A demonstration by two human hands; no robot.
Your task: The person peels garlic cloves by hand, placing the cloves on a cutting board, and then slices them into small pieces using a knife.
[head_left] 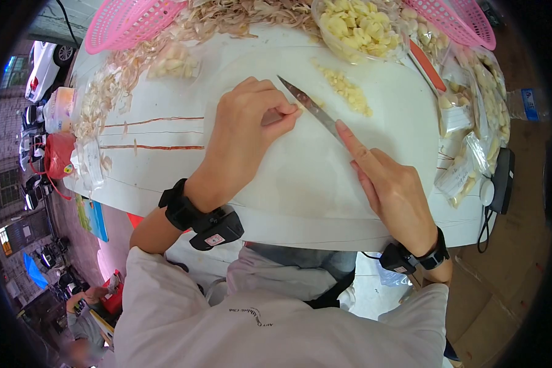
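Observation:
My right hand (394, 187) is wrapped round the handle of a knife (313, 107), its index finger stretched along the blade. The blade points up and left over a white cutting board (325, 175). Just left of the blade, my left hand (251, 116) is closed in a pinch. A small pale piece, apparently garlic, shows at its fingertips, mostly hidden. Chopped garlic (348, 92) lies in a strip on the board, right of the knife tip. Beyond it, a clear plastic bowl (357, 27) is heaped with peeled garlic cloves.
Garlic skins (227, 19) cover the table's far edge, between two pink baskets (129, 24). Bags of garlic (478, 110) line the right side, near a red-and-white box (427, 67). A small bag of cloves (173, 63) lies at the back left. Another person (89, 319) sits lower left.

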